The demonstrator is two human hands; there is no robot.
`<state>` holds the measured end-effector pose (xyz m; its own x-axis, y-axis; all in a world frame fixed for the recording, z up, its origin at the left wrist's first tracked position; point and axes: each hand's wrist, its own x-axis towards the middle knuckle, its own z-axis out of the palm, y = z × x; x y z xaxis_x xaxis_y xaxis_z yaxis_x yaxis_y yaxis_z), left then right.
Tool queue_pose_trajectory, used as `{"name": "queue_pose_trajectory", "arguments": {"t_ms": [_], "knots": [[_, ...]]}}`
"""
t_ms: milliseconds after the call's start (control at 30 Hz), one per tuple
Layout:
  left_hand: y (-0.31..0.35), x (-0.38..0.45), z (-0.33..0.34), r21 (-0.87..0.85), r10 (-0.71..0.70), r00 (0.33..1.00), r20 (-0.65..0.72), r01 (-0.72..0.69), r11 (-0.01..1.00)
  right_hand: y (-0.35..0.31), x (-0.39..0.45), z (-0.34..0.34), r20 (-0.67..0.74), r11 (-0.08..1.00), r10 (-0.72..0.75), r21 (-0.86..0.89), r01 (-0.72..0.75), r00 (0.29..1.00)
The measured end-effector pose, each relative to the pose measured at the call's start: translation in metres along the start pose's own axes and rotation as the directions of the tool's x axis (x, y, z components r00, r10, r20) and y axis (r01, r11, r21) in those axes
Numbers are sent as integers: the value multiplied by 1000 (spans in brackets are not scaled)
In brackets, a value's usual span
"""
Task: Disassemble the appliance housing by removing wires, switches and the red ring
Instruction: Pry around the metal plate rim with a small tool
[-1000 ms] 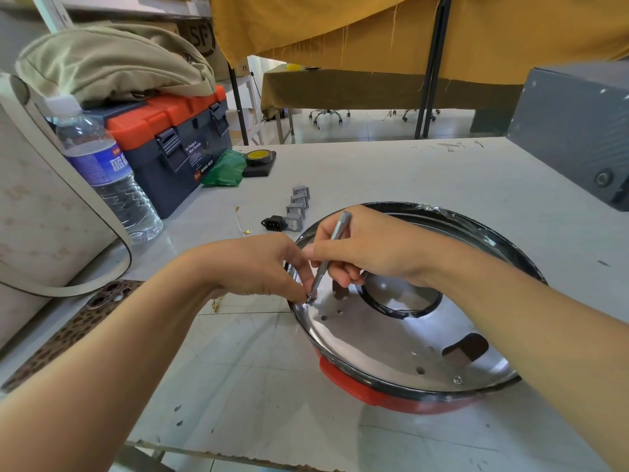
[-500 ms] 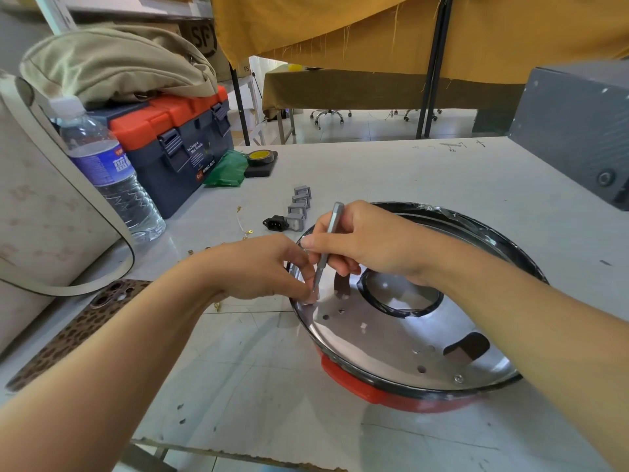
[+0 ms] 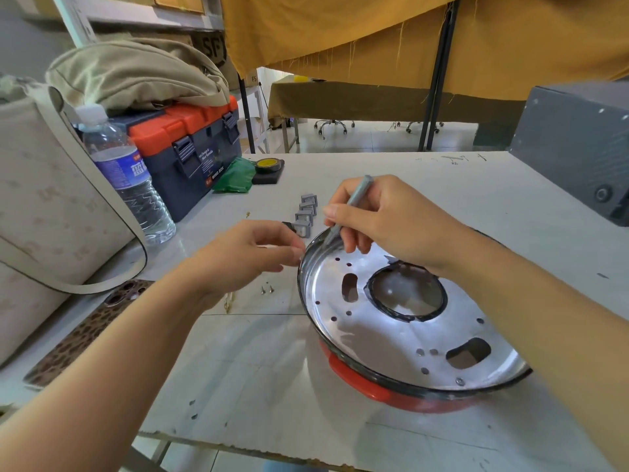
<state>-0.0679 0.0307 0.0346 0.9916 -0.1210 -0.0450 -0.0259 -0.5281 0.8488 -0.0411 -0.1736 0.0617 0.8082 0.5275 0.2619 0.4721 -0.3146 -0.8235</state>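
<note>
Head view: your tabletop [image 3: 391,185] carries the appliance housing [image 3: 401,335] toward its right near edge, red ring [image 3: 367,383] beneath its rim. Your right hand [image 3: 381,219] grips a screwdriver [image 3: 347,212], tip at the housing's far-left rim. Your left hand [image 3: 248,253], fingertips pinched together, sits just beside that rim; whether it holds anything, you cannot tell. Grey switches [image 3: 306,212] lie just beyond.

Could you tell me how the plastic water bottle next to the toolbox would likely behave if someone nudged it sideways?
The water bottle is tall and narrow, so it could tip. It looks mostly full, which should steady it and make it fairly heavy. Its thin, ribbed wall would probably give slightly under a firm squeeze. Once on its side it would likely roll toward the toolbox.
</note>
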Motion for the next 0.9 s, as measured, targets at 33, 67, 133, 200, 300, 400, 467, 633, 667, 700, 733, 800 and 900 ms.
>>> {"name": "queue_pose_trajectory", "arguments": {"t_ms": [33,67,133,200,300,400,467,633,667,700,733,800,900], "knots": [[-2,-1,-3,-4,4,999,-41,-5,1000,-1,-2,-1,23,1000,14,-1,-14,1000],[-5,-2,-7,-9,7,997,-72,-7,1000,-1,-5,-1,57,999,39,0,-39,998],[-13,-3,-13,-3,3,994,-108,-4,1000,-1,-12,2,139,995,104,-14,-103,985],[-23,-5,-18,67,-2,991,-135,11,998,2,-20,8,206,989,138,-87,-123,969],[-36,-4,-23,236,29,987,-159,9,972,8,-31,16,262,942,117,-336,-23,958],[-46,-3,-24,437,81,986,-142,-11,900,10,-37,18,290,900,137,-435,4,947],[-51,-3,-22,525,121,986,-113,-44,850,10,-38,18,270,900,143,-437,-11,952],[-57,-3,-15,653,164,985,-46,-95,751,12,-35,21,214,934,143,-351,-60,966],[-58,-3,-15,670,174,984,-34,-106,734,12,-34,22,208,935,143,-348,-64,968],[-58,-2,-16,677,186,982,-22,-122,726,12,-33,23,201,936,143,-346,-66,969],[-59,-2,-16,676,197,980,-14,-136,724,12,-33,24,195,937,140,-344,-66,971],[-59,-1,-17,667,205,979,-10,-146,730,12,-31,25,182,939,130,-337,-63,975],[-61,-1,-17,656,190,981,-45,-115,746,12,-29,26,171,940,130,-336,-66,977]]}}
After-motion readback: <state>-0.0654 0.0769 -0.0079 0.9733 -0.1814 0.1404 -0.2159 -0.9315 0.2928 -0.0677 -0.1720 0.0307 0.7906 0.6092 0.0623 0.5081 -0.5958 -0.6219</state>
